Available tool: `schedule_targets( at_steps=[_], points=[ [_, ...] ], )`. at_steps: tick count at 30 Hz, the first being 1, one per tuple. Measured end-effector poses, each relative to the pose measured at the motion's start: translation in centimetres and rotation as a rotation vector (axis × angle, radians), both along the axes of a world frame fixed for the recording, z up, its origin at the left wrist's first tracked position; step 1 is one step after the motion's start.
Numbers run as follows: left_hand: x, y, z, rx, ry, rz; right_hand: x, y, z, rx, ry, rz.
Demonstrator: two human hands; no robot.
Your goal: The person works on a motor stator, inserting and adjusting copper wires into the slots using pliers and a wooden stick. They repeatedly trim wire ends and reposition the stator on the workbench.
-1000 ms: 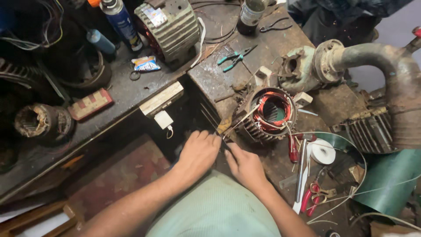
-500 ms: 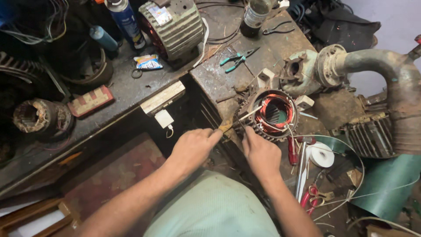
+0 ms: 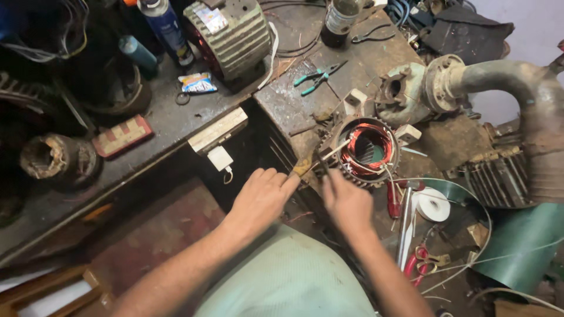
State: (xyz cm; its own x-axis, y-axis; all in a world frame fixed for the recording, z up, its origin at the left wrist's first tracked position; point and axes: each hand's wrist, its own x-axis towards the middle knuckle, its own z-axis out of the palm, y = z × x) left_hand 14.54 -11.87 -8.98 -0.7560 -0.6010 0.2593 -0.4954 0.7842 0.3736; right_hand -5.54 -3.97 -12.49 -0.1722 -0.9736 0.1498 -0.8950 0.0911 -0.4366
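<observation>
We see stator on counter edge, bore facing up. Left hand pinches thin stick, long axis slanting up-right onto stator rim. Right hand just below stator, curled; grip unclear. Green pliers beyond stator.

Glossy copper windings in a ribbed metal stator; rusty, rough metal bench.
</observation>
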Motion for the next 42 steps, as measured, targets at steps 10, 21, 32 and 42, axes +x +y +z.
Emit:
schedule_targets(
  at_steps=[10,21,32,42],
  points=[
    [-1.4,0.1,-2.4,0.197,-0.116,0.072,1.0,0.4,-0.3,0.024,-0.126,0.151],
    [0.4,-1.6,-0.1,0.121,0.085,-0.040,1.2,0.1,3.7,-0.090,0.092,0.038],
    [0.7,-1.1,-0.4,0.078,0.080,-0.052,1.7,-0.3,0.4,0.000,-0.002,-0.027],
    [-0.2,-0.4,-2.0,-0.096,-0.074,-0.005,1.9,-0.2,-0.3,-0.011,-0.065,-0.026]
  ],
)
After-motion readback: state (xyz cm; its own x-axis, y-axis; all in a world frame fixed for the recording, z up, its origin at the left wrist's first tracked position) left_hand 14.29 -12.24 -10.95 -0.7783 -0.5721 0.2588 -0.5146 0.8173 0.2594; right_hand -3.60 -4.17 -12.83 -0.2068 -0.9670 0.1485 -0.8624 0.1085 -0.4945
